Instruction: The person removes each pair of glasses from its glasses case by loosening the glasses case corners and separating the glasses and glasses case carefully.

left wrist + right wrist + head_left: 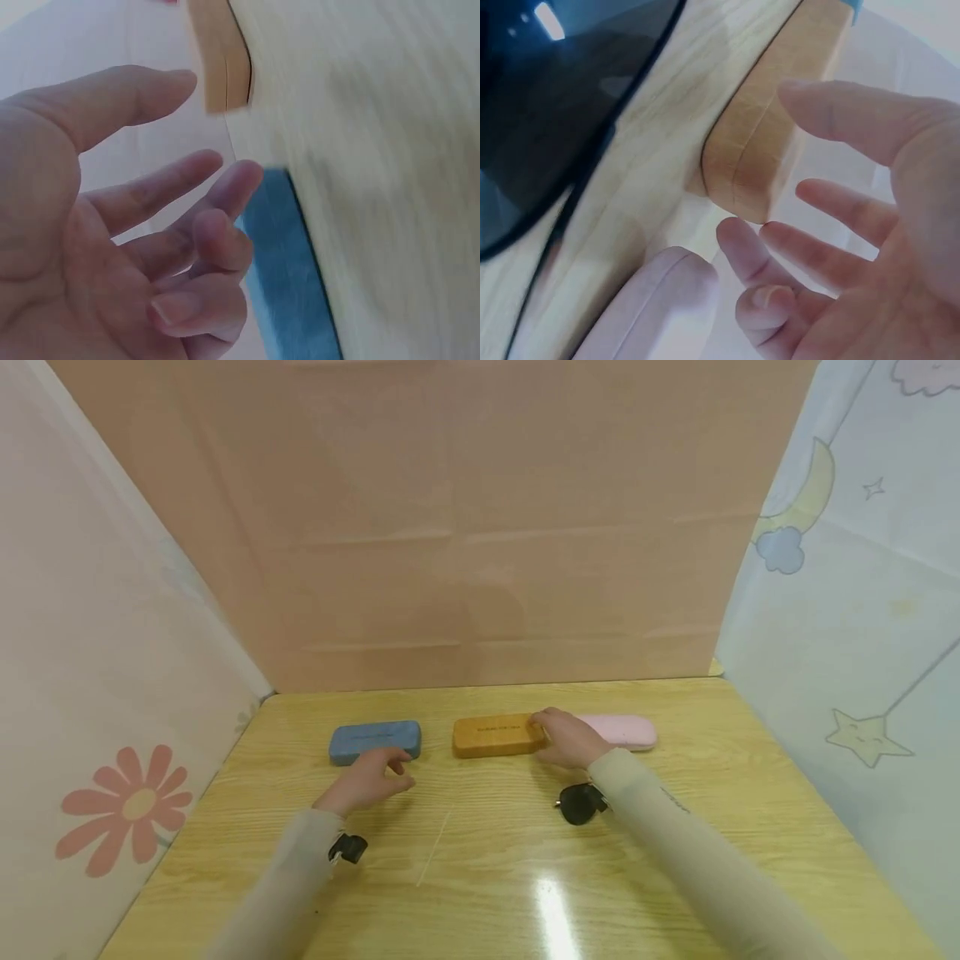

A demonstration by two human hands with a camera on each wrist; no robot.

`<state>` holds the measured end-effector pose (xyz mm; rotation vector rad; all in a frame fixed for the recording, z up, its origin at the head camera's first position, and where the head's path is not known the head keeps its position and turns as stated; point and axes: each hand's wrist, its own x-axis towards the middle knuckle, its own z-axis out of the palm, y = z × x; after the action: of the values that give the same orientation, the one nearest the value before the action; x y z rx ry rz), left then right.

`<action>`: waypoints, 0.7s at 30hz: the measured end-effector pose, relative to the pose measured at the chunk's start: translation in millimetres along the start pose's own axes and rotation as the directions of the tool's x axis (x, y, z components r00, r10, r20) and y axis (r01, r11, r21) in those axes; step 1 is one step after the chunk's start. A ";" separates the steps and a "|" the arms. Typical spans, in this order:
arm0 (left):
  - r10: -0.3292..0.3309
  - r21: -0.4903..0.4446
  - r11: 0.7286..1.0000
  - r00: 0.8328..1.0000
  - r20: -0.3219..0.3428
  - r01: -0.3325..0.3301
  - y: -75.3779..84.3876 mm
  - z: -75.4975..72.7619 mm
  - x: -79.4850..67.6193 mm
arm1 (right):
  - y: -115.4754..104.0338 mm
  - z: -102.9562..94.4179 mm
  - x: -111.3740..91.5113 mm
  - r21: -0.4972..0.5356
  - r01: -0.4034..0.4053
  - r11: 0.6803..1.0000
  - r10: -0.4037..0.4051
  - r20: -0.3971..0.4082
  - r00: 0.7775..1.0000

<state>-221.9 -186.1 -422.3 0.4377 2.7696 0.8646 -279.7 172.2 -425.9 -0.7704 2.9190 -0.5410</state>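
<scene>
tabletop (pixel 480 843) bears an orange case (pixel 491 737) beside the fingers (pixel 817 251) of the right hand (pixel 572 740).

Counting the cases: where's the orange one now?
In the head view, the orange case lies on the table between the blue case and the pink case, the right hand at its right end.

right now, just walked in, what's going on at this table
A person is reaching over the table with both arms. The right grip is at the right end of the orange case; whether it touches is hard to tell. The left grip is open beside the blue case, holding nothing. The pink case lies to the right, partly hidden by the right grip, and dark glasses lie partly behind the right sleeve.
</scene>
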 end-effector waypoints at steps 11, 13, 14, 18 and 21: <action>0.020 0.011 1.000 0.999 0.027 -0.021 9.7 20.2 0.8 | 1.7 4.6 19.8 -0.002 -0.100 0.995 0.100 0.027 0.995; 0.021 0.003 1.000 0.999 0.026 -0.021 9.7 21.6 0.1 | 1.9 7.3 20.6 0.010 -0.123 0.992 0.122 0.057 0.991; 0.024 -0.003 1.000 0.999 0.028 -0.024 9.6 22.2 -0.5 | 2.2 9.0 20.9 0.010 -0.131 0.991 0.130 0.068 0.989; 0.045 -0.008 0.999 0.999 0.030 -0.045 8.7 24.6 -1.6 | 4.8 14.7 22.6 -0.019 -0.119 0.993 0.121 0.080 0.989; 0.056 -0.012 0.998 0.998 0.027 -0.056 8.8 26.1 -1.3 | 6.3 15.6 23.9 -0.022 -0.098 0.995 0.099 0.070 0.993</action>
<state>-211.4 -166.1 -438.1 0.5237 2.7386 0.8791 -300.9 160.6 -442.3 -0.6302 2.8817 -0.4690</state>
